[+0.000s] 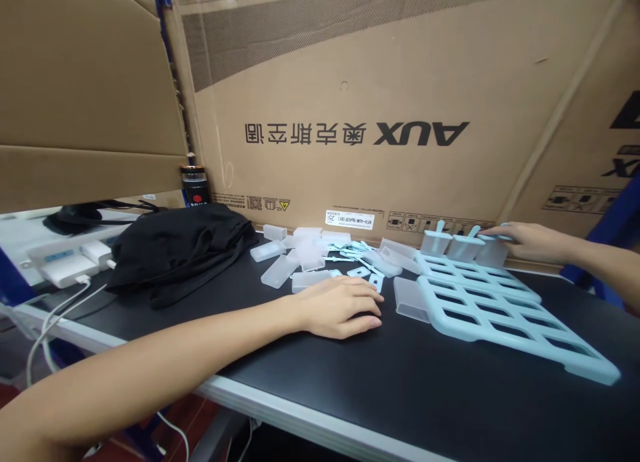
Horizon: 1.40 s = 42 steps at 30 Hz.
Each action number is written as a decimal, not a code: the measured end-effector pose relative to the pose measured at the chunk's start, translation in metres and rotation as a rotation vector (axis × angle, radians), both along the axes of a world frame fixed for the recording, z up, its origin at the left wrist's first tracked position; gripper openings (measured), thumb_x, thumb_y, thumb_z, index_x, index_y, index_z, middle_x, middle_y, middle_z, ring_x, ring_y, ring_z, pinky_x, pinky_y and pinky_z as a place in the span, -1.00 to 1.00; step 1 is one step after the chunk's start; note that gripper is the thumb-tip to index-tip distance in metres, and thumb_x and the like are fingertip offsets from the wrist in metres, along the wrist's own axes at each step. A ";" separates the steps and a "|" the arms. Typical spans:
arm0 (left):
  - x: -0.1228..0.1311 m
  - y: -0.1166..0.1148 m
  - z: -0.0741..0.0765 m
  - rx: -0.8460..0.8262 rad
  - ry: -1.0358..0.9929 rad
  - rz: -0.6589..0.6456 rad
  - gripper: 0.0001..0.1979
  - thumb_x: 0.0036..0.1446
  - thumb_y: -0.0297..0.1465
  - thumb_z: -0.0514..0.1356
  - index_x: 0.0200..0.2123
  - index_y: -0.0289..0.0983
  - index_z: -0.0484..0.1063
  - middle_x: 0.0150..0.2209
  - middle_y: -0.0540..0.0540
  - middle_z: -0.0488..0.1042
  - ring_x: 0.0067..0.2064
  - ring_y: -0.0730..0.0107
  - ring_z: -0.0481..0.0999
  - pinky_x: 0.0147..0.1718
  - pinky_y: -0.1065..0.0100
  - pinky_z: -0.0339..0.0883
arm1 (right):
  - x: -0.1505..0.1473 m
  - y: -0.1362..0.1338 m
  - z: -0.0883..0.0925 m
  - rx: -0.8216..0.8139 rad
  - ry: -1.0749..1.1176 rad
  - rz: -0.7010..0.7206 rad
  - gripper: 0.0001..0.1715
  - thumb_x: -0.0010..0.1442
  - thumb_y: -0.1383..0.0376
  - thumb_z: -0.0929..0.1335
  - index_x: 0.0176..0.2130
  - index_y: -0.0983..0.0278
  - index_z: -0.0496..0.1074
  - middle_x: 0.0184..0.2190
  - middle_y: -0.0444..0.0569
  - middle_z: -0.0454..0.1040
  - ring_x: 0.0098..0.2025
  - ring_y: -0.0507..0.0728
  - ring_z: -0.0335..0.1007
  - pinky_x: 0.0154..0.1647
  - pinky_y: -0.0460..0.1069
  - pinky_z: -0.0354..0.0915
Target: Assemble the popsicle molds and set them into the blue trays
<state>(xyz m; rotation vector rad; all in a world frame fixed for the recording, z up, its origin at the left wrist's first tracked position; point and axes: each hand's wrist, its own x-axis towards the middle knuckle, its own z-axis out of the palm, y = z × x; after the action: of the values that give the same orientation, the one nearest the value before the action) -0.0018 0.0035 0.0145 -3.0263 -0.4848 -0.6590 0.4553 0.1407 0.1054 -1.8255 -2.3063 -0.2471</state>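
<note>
My left hand [345, 305] lies palm down on the black table, fingers stretched out and holding nothing. Light-blue mold lids [376, 283] and loose sticks [353, 251] lie just beyond its fingers, among several translucent ice-pop molds [280, 271]. At the right, a light-blue rack [480, 312] with rows of slots rests on the table. Two capped molds with sticks [437, 242] [464, 247] stand upright at its back row. Beside them, my right hand [525, 240] has its fingers closed on the top of a third ice-pop mold [493, 253]; the grip is partly hidden.
A large cardboard box [320, 82] walls off the back. A black cloth bag [185, 249] lies at the left, near white chargers with cables [70, 269] and a dark bottle [194, 185]. One translucent mold [411, 299] lies against the rack's left side.
</note>
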 end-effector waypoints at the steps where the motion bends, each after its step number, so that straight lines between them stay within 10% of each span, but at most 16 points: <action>1: 0.000 0.000 0.000 0.001 0.000 -0.001 -0.66 0.38 -0.24 0.02 -0.05 -0.31 0.49 0.11 -0.19 0.47 0.24 0.23 0.36 0.27 0.24 0.17 | 0.001 0.001 -0.005 -0.032 -0.032 -0.026 -0.46 0.07 0.28 0.25 0.01 0.39 0.51 -0.08 0.31 0.50 -0.02 0.35 0.42 0.03 0.09 0.24; 11: 0.000 0.000 0.000 -0.010 0.018 -0.006 -0.67 0.38 -0.24 0.02 -0.06 -0.28 0.50 0.12 -0.18 0.47 0.24 0.22 0.35 0.26 0.21 0.19 | -0.022 -0.031 -0.072 0.001 0.075 -0.258 -0.01 0.15 0.05 0.24 0.38 0.37 -0.20 0.29 0.55 -0.12 0.22 0.59 0.17 0.17 0.25 0.12; 25: 0.001 -0.003 0.001 0.013 0.058 0.061 -0.63 0.37 -0.17 0.01 0.03 -0.26 0.42 0.20 -0.21 0.39 0.22 0.16 0.37 0.22 0.15 0.22 | -0.031 -0.021 -0.057 -0.038 0.027 -0.271 0.11 0.03 0.04 0.31 0.39 0.40 -0.14 0.31 0.57 -0.11 0.26 0.66 0.05 0.18 0.32 0.08; 29: 0.000 -0.003 0.001 0.032 0.095 0.227 -0.59 0.34 -0.10 0.01 0.02 -0.24 0.44 0.12 -0.20 0.45 0.15 0.07 0.42 0.18 0.02 0.20 | -0.054 -0.038 -0.034 0.249 -0.013 -0.345 -0.04 0.10 0.03 0.26 0.34 0.41 -0.03 0.28 0.54 -0.05 0.30 0.70 -0.12 0.15 0.38 0.06; 31: -0.001 -0.004 0.001 0.023 0.113 0.271 -0.58 0.33 -0.11 0.01 0.02 -0.25 0.43 0.06 -0.19 0.49 0.10 0.09 0.46 0.21 -0.01 0.15 | -0.082 -0.054 -0.019 0.291 -0.013 -0.230 -0.26 0.19 0.03 0.19 0.19 0.46 0.18 0.13 0.51 0.20 0.23 0.60 0.06 0.16 0.30 0.11; 36: 0.000 -0.004 0.000 0.020 0.097 0.314 -0.54 0.32 -0.12 0.01 0.12 -0.27 0.37 0.13 -0.21 0.44 0.17 0.07 0.39 0.26 -0.06 0.04 | -0.172 -0.099 -0.003 -0.393 -0.015 0.413 -0.54 0.26 -0.03 0.23 -0.02 0.18 0.40 0.02 0.08 0.43 0.01 0.29 0.36 0.05 0.12 0.27; 42: 0.001 -0.003 0.000 0.019 0.122 0.279 -0.59 0.34 -0.15 -0.02 0.06 -0.27 0.38 0.09 -0.20 0.48 0.18 0.09 0.39 0.31 -0.13 -0.12 | -0.218 -0.134 -0.017 -0.438 -0.058 0.504 -0.28 0.19 -0.18 0.25 0.10 0.23 0.41 0.06 0.12 0.39 0.04 0.34 0.35 0.09 0.20 0.26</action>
<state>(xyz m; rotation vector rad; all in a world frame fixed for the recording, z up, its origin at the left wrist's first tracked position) -0.0006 0.0006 0.0145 -2.8770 -0.8673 -0.4570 0.2378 0.0072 0.0883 -1.3154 -2.9344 0.3051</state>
